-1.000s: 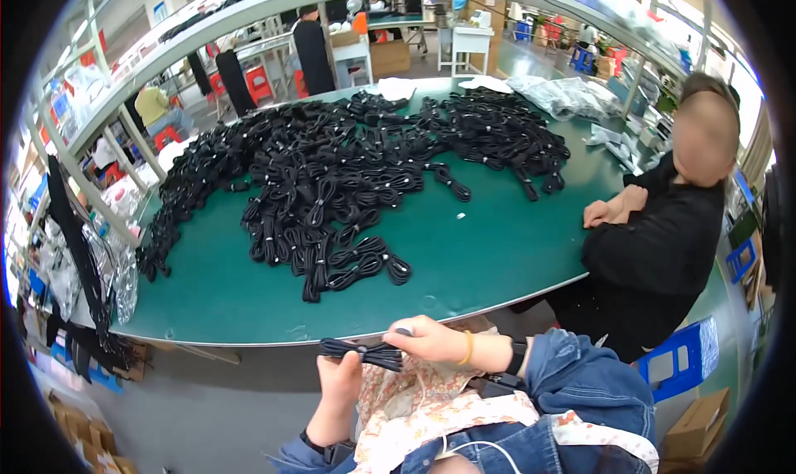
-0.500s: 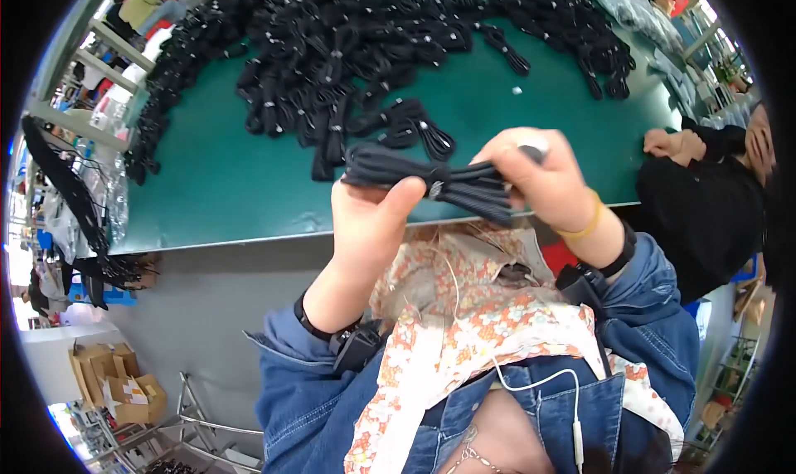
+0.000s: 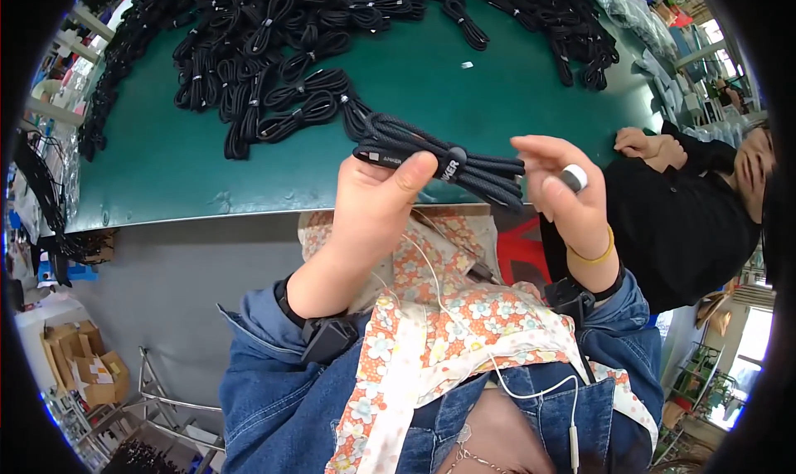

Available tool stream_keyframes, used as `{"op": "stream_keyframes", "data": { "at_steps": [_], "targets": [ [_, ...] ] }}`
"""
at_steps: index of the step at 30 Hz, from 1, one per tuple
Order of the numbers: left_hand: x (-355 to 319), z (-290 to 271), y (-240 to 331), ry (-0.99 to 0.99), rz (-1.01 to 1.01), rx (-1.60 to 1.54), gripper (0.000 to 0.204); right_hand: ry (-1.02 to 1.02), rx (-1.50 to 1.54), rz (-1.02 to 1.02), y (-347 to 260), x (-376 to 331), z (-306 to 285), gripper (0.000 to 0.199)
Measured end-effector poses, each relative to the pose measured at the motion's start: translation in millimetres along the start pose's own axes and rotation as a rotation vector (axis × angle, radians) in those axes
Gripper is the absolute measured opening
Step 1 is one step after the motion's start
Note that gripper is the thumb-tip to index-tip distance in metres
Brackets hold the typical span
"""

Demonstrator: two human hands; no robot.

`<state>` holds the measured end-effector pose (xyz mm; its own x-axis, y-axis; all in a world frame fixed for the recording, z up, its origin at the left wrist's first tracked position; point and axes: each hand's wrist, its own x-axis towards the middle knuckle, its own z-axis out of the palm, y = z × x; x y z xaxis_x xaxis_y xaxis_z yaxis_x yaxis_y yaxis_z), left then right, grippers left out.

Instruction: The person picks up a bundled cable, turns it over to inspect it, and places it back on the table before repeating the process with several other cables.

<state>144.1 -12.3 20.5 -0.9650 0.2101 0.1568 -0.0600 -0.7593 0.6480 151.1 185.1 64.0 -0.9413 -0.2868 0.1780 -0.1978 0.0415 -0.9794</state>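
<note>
A bundled black braided cable (image 3: 487, 178), folded into loops and cinched at its middle by a black strap with pale lettering, hangs just over the table's near edge. My left hand (image 3: 377, 196) grips it near its left end, thumb on top and fingers underneath. Beside the bundle's right end, my right hand (image 3: 576, 204) has its thumb and index finger apart. A small dark piece with a white end (image 3: 574, 177) shows between them; whether it is held or worn on a finger I cannot make out.
Many similar black cable bundles (image 3: 249, 84) pile across the green table (image 3: 431, 84). One bundle (image 3: 466, 24) lies apart, near a small white scrap (image 3: 467, 64). Another person in black (image 3: 663, 225) sits at the right. Cardboard boxes (image 3: 87, 362) stand at lower left.
My right hand has come away from the cable bundle's right end and its fingers have spread. My left hand keeps its grip, and the view has shifted so the table pile appears farther left.
</note>
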Motion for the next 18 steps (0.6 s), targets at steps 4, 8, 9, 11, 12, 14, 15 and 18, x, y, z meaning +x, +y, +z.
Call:
{"op": "stream_keyframes", "data": {
  "at_steps": [4,8,9,11,12,14,15,18],
  "targets": [
    [14.8,14.5,-1.3,0.049,-0.005,0.060,0.019,-0.109,-0.188,-0.082,-5.8,16.8,-8.5,0.045],
    [28.7,11.0,-1.6,0.071,-0.011,0.099,0.023,-0.045,-0.055,-0.058,6.9,29.7,-15.5,0.046],
    [30.8,7.9,-3.0,0.068,-0.008,0.119,0.026,-0.032,-0.025,-0.053,10.7,34.4,-17.2,0.047],
    [38.7,8.7,-3.2,0.068,-0.014,0.145,0.029,-0.029,-0.053,-0.144,18.6,42.0,-23.2,0.045],
    [44.2,13.4,-2.4,0.063,0.011,0.166,0.030,-0.023,-0.071,-0.186,22.5,44.2,-26.9,0.044],
    [56.8,21.0,-2.3,0.042,0.058,0.205,0.036,-0.015,0.009,-0.107,30.9,47.4,-35.4,0.042],
    [62.7,21.7,-3.8,0.033,0.047,0.208,0.036,-0.015,0.081,-0.033,34.4,48.9,-40.0,0.040],
    [78.3,19.1,-11.2,-0.142,0.003,0.330,0.044,0.037,0.277,0.141,40.5,51.1,-49.1,0.036]
  ]
}}
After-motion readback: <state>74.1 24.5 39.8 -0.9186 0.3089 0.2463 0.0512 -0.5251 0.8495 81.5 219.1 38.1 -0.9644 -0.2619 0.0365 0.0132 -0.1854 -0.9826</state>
